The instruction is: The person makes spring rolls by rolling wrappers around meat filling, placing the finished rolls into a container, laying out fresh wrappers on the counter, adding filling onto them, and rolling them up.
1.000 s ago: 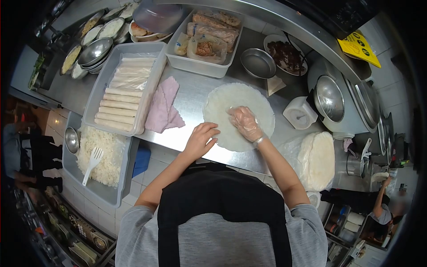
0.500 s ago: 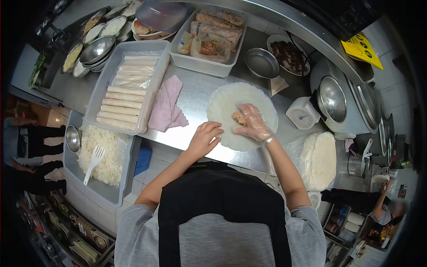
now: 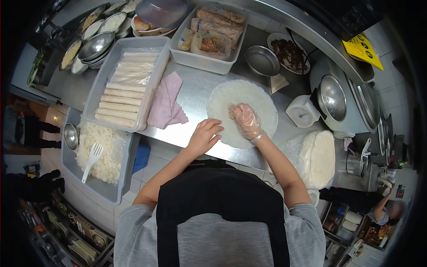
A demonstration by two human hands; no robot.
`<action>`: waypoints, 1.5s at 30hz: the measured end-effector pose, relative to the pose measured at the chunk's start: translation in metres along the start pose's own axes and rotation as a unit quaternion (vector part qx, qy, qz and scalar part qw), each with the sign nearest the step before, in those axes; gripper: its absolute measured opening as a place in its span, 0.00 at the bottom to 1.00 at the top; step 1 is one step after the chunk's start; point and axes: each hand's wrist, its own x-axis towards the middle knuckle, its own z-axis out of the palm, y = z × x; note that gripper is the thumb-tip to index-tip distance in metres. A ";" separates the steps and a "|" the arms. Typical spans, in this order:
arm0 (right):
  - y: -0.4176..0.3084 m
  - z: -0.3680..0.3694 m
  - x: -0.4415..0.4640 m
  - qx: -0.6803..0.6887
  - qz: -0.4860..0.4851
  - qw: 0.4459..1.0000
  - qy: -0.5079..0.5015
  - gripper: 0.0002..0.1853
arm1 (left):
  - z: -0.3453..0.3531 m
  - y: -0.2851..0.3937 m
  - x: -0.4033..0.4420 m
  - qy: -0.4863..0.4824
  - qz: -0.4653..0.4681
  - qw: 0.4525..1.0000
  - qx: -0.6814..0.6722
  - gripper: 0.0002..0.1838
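Observation:
A round, pale wrapper sheet (image 3: 222, 100) lies flat on the steel counter (image 3: 187, 84). My right hand (image 3: 247, 120), in a clear plastic glove, curls over the orange-brown filling (image 3: 231, 112) near the sheet's middle; part of the filling shows by the fingertips. Bare, my left hand (image 3: 205, 136) rests at the sheet's lower left edge with its fingers apart and nothing in it. A pink cloth (image 3: 167, 100) is to its left. To the right lies a stack of pale sheets (image 3: 318, 158), partly in plastic.
A tub of white rolls (image 3: 120, 95) stands left, above a grey bin of shredded white food (image 3: 100, 155). Behind are a tub of bagged filling (image 3: 202, 60) and a metal bowl (image 3: 262, 61); a white scale (image 3: 303, 111) sits right. Other people are at both far sides.
My right hand has turned and closed over the filling, which was more exposed half a second ago. My left hand has stayed at the sheet's edge. The people at far left have shifted.

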 end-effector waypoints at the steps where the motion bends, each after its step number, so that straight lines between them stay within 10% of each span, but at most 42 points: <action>1: -0.003 -0.007 0.000 0.000 -0.002 1.000 0.002 0.26 | 0.000 0.000 0.000 0.001 0.000 1.000 0.002 0.14; 16: -0.007 0.011 -0.027 0.002 -0.047 0.993 0.104 0.25 | 0.002 0.000 0.002 0.007 0.008 1.000 0.009 0.14; 19: 0.006 -0.005 -0.021 0.341 0.006 0.939 0.037 0.25 | 0.001 0.000 0.000 0.010 0.004 1.000 0.010 0.15; 21: -0.012 -0.027 -0.014 0.085 0.046 0.981 0.166 0.23 | 0.003 -0.001 -0.001 0.010 0.009 1.000 0.014 0.14; 31: -0.004 -0.006 0.005 0.141 0.081 0.982 0.093 0.22 | 0.002 0.000 -0.002 0.017 0.000 1.000 0.009 0.14; 34: -0.013 -0.002 0.015 0.081 0.017 0.972 0.221 0.15 | 0.003 0.000 -0.003 0.014 0.005 1.000 0.010 0.14; 40: -0.021 -0.017 0.018 0.091 0.098 0.991 -0.009 0.29 | 0.001 -0.005 -0.003 0.010 0.017 1.000 0.014 0.15; 42: -0.034 -0.023 0.002 0.053 -0.003 0.992 0.110 0.39 | -0.006 -0.006 -0.001 0.022 0.019 0.999 0.032 0.18; 45: -0.038 -0.019 -0.018 -0.058 -0.086 0.995 -0.001 0.41 | -0.020 -0.015 -0.004 0.033 0.008 0.994 0.100 0.20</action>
